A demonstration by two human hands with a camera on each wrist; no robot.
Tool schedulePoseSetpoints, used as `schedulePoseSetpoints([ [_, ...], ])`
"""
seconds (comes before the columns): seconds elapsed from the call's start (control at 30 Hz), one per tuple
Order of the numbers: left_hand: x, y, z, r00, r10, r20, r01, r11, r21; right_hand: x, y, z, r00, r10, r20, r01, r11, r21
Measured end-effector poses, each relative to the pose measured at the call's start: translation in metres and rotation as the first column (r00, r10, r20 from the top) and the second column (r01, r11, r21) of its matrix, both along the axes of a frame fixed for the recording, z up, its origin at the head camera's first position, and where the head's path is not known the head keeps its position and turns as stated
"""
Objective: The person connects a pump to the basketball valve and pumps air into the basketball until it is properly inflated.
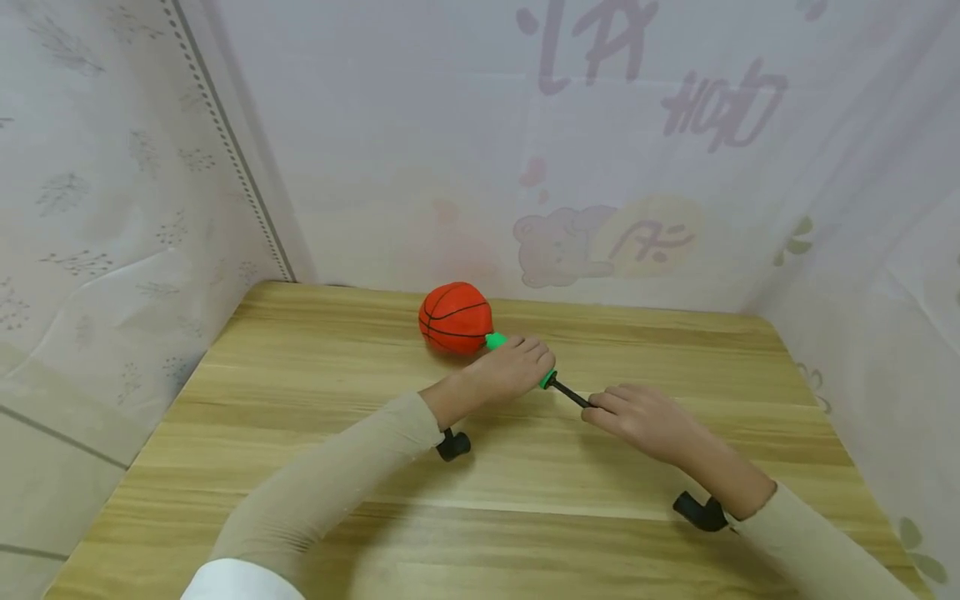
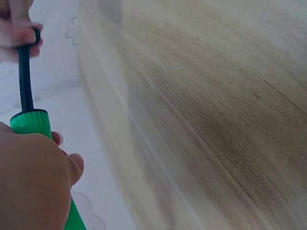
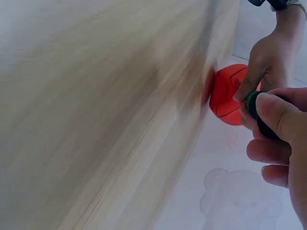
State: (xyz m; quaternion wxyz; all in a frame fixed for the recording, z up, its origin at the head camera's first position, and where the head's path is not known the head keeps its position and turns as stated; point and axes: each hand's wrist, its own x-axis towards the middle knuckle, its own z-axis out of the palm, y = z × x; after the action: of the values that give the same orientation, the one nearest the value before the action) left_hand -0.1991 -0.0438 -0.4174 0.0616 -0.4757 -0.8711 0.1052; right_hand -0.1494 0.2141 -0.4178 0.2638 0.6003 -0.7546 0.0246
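A red-orange basketball [image 1: 452, 318] with black lines, somewhat dented, sits toward the back of the table. My left hand [image 1: 506, 368] grips the green barrel of a hand pump [image 2: 31, 122], whose green tip meets the ball's right side. From the barrel's other end a black rod [image 1: 572, 393] extends out to the right. My right hand [image 1: 648, 419] holds the black handle [image 3: 267, 125] at the end of that rod, thumb and fingers around it. In the right wrist view, the ball shows partly behind the left hand.
The wood-grain table [image 1: 525, 542] narrows toward the back, where a printed pale curtain [image 1: 420, 142] hangs behind it. More printed cloth hangs at both sides. A black wrist fitting [image 1: 453, 445] hangs below the left wrist, another black fitting [image 1: 700, 511] below the right.
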Motion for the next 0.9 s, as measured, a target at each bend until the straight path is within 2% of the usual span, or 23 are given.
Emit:
schedulePoseSetpoints([
  [0.23,0.002,0.001,-0.002,0.999,-0.004,-0.038,0.005,1.0,0.006,-0.018,-0.022,-0.001,0.999,-0.009,0.044,0.008,0.999,0.035],
  [0.43,0.001,0.002,-0.002,0.998,0.018,-0.061,-0.018,1.0,-0.011,-0.023,-0.028,-0.004,0.999,-0.02,0.032,0.02,1.0,0.016],
  [0.6,0.0,0.006,-0.003,0.996,0.003,-0.088,-0.006,0.999,-0.041,-0.02,-0.022,-0.008,1.0,-0.012,0.0,0.012,1.0,-0.019],
  [0.9,-0.001,0.005,-0.002,0.999,0.015,-0.038,-0.016,1.0,-0.027,0.001,0.001,-0.005,1.0,0.008,-0.013,-0.009,0.999,-0.052],
])
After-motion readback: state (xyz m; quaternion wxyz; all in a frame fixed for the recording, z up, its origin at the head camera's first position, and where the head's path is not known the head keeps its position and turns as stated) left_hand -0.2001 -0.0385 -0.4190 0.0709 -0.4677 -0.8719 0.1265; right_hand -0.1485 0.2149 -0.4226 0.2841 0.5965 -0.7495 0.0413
